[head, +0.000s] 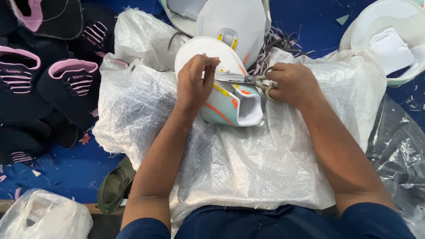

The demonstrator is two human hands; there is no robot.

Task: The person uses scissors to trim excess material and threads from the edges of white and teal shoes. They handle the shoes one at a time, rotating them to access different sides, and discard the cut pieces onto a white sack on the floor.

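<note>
My left hand (195,80) pinches the edge of a mint-green and white shoe upper (234,104) with orange and yellow trim, which rests on a white woven sack (248,159) spread across my lap. My right hand (292,84) grips a pair of small metal scissors (237,79). The blades point left, toward the fingertips of the left hand, and lie over the upper's top. The scissor handles are mostly hidden inside the right fist.
More mint and white uppers lie at the top centre (234,22) and top right (389,40). Black uppers with pink trim (71,77) are piled at the left on a blue floor (66,170). A clear plastic bag (42,217) sits bottom left, thread scraps (276,44) near the scissors.
</note>
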